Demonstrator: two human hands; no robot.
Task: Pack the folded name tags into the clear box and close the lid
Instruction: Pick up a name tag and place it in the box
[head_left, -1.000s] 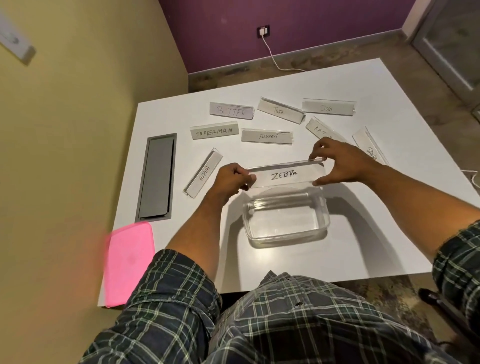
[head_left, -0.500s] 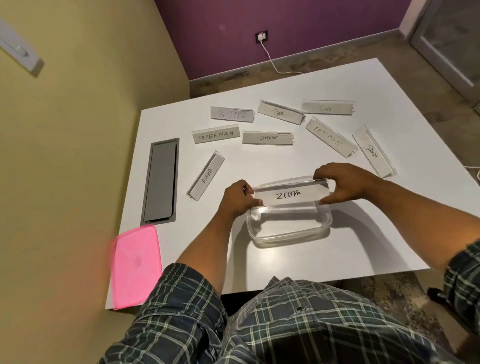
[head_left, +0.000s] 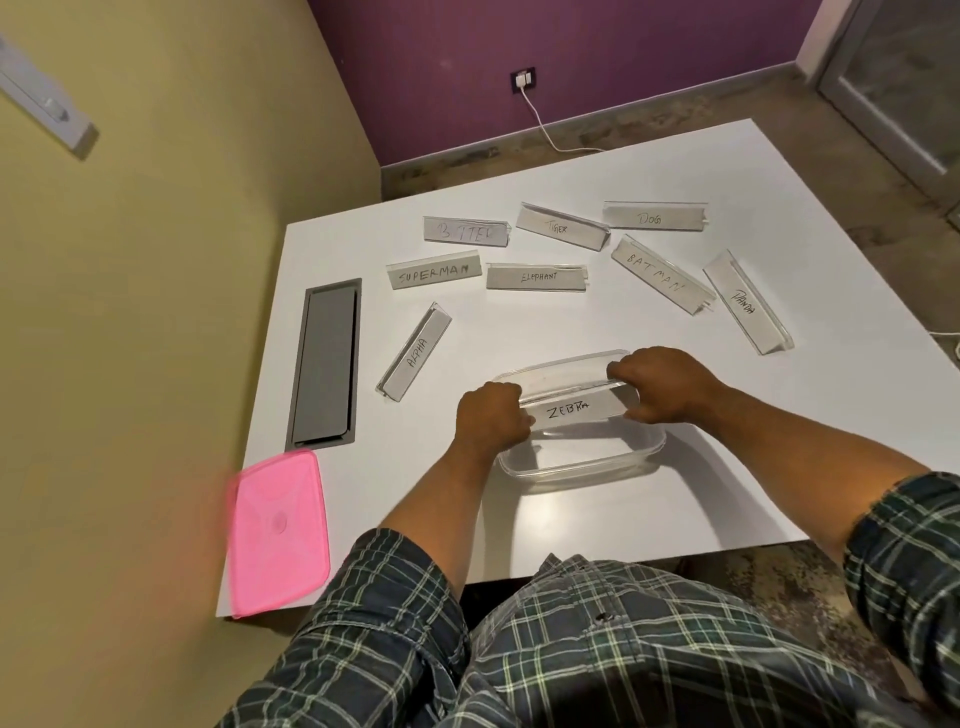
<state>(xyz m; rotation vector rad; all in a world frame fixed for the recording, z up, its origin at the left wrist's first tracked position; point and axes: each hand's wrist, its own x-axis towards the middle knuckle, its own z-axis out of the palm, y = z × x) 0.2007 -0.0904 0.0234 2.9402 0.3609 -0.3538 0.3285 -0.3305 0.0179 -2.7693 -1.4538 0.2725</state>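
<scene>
Here, both hands are on the same piece. The left hand (head_left: 492, 415) has its fingers curled round the left end of the ZEBRA tag (head_left: 569, 410), and the right hand (head_left: 660, 382) pinches the right end, thumb below and fingers over the top ridge. We hold it level over the mouth of the clear box (head_left: 582, 470), toward its far side; whether it touches the rim we cannot tell.

Our read on handling: the tag looks light and fairly stiff, a folded clear sleeve with a paper insert, likely slick on its faces. Gripping the two ends keeps the fold from splaying. It appears nearly as long as the box, so we would expect it to go in lengthwise.

Outward on the white table (head_left: 779, 467) lie eight more tags: ALPHA (head_left: 415, 353), SUPERMAN (head_left: 434, 270), ELEPHANT (head_left: 537, 276), one partly legible tag (head_left: 465, 232), TIGER (head_left: 561, 227), DOG (head_left: 653, 216), BATMAN (head_left: 660, 273) and PANDA (head_left: 745, 301).

The pink lid (head_left: 278, 530) sits at the near left corner, well apart from the box, beside a grey cable hatch (head_left: 324, 366).
</scene>
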